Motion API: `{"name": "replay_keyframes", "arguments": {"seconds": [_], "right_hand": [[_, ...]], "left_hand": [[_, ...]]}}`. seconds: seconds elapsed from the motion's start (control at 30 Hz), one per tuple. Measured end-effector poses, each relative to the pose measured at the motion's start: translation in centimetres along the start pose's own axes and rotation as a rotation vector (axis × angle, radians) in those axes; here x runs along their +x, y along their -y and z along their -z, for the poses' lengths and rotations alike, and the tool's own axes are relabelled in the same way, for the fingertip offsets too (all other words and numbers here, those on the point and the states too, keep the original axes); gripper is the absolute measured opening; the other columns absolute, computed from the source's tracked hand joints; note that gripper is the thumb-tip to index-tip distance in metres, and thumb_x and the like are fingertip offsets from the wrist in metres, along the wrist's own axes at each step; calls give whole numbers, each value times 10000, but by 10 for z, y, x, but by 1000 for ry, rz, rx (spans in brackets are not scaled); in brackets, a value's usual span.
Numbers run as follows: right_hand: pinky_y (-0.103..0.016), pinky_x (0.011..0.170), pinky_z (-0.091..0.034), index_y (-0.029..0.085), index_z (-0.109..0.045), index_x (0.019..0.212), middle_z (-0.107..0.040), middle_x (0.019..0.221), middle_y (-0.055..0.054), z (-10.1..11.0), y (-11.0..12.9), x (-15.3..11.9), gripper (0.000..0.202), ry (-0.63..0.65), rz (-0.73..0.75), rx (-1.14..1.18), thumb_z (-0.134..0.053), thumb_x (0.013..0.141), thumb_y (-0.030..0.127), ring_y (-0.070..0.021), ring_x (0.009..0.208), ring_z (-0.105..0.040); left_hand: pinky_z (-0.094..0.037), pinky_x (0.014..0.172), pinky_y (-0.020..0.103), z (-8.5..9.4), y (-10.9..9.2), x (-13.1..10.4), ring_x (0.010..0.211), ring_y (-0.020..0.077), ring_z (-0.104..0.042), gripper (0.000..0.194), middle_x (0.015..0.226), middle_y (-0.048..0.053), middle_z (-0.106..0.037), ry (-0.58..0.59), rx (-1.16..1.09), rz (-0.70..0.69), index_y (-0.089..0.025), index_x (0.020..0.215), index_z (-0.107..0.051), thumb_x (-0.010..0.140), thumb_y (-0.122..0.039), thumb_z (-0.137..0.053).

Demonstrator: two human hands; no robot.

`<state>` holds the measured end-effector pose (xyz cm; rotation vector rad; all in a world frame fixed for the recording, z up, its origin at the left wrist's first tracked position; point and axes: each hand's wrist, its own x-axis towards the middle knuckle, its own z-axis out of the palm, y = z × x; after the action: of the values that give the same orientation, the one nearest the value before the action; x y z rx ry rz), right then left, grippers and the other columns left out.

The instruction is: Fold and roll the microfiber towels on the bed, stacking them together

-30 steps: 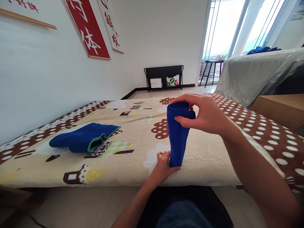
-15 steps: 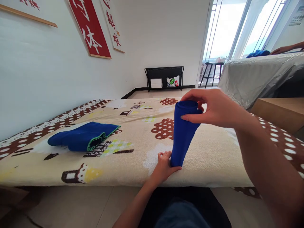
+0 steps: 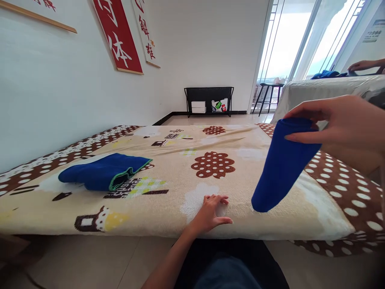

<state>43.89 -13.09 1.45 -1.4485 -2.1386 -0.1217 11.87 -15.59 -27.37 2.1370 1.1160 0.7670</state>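
A rolled blue towel [image 3: 284,168] hangs tilted in my right hand [image 3: 345,126], gripped at its upper end between thumb and fingers. Its lower end is near the front of the patterned blanket [image 3: 168,212]; whether it touches cannot be told. My left hand [image 3: 212,212] rests on the blanket to the left of the roll, fingers curved and apart, with nothing in it. Farther left lies a folded blue towel [image 3: 102,170] with green stitched edges.
A black rack [image 3: 209,94] with white boxes stands by the far wall. At right, a co-worker's hand [image 3: 362,66] is near blue cloth [image 3: 327,74] on a plastic-covered surface [image 3: 319,88]. A dark stool [image 3: 267,94] stands by the window.
My right hand has carried the rolled towel to the right, and the roll leans more. My left hand has let go of its lower end and stays in place.
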Motion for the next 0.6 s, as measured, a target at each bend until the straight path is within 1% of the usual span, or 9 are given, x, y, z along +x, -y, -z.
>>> {"name": "replay_keyframes", "arguments": {"seconds": [0.07, 0.13, 0.2, 0.27, 0.33, 0.4, 0.5, 0.6], "right_hand": [[-407, 704, -483, 269, -693, 1130, -722, 923, -43, 8, -20, -1, 688, 37, -65, -131, -703, 635, 747, -200, 758, -629], [-377, 706, -468, 235, -677, 1163, -724, 949, -61, 14, -41, 0, 709, 72, -122, -211, -648, 680, 753, -178, 777, -631], [-357, 704, -465, 225, -674, 1156, -729, 947, -65, 18, -61, 1, 670, 89, -185, -255, -660, 701, 717, -170, 776, -634], [-361, 706, -471, 232, -676, 1131, -736, 923, -62, 18, -79, 1, 607, 84, -249, -293, -719, 697, 655, -184, 760, -638], [-378, 731, -481, 236, -678, 1106, -739, 924, -58, 16, -94, 1, 555, 81, -294, -291, -774, 682, 581, -207, 767, -643], [-394, 781, -489, 231, -676, 1102, -736, 976, -59, 12, -107, 1, 527, 95, -320, -237, -788, 682, 529, -228, 815, -648], [-391, 847, -490, 217, -663, 1142, -716, 1090, -72, 7, -127, 4, 541, 147, -363, -117, -755, 708, 527, -240, 911, -644], [-377, 842, -466, 195, -681, 1119, -713, 1079, -93, 7, -151, 19, 552, 175, -406, -112, -713, 716, 571, -232, 916, -635]], "left_hand": [[-296, 1050, 406, 0, -1, 0, 1170, 243, -574, 679, 1181, 24, -700, -4, 4, 7, -278, 1249, -553, 677, -502, -842], [-295, 1049, 409, -1, -2, 0, 1169, 242, -573, 638, 1177, 20, -702, -8, 2, 9, -275, 1238, -562, 698, -478, -835], [-296, 1041, 412, -1, -2, 0, 1161, 242, -575, 610, 1176, 19, -703, -4, -2, 5, -273, 1226, -570, 708, -459, -832], [-299, 1034, 414, -1, -2, 0, 1149, 247, -579, 560, 1172, 23, -703, 1, 3, 0, -270, 1197, -589, 721, -446, -825], [-305, 1029, 413, 0, -2, 0, 1138, 248, -583, 483, 1158, 25, -703, 2, 19, -8, -266, 1153, -615, 741, -428, -810], [-308, 1029, 407, 0, -2, 0, 1133, 243, -581, 405, 1146, 23, -701, 0, 36, -25, -264, 1113, -636, 765, -397, -793], [-315, 1027, 401, 0, -2, 0, 1129, 236, -578, 329, 1153, 18, -699, 6, 56, -54, -268, 1084, -654, 790, -356, -772], [-322, 1025, 404, -1, -2, 0, 1126, 234, -579, 283, 1164, 15, -700, 13, 67, -69, -269, 1065, -663, 807, -345, -754]]}}
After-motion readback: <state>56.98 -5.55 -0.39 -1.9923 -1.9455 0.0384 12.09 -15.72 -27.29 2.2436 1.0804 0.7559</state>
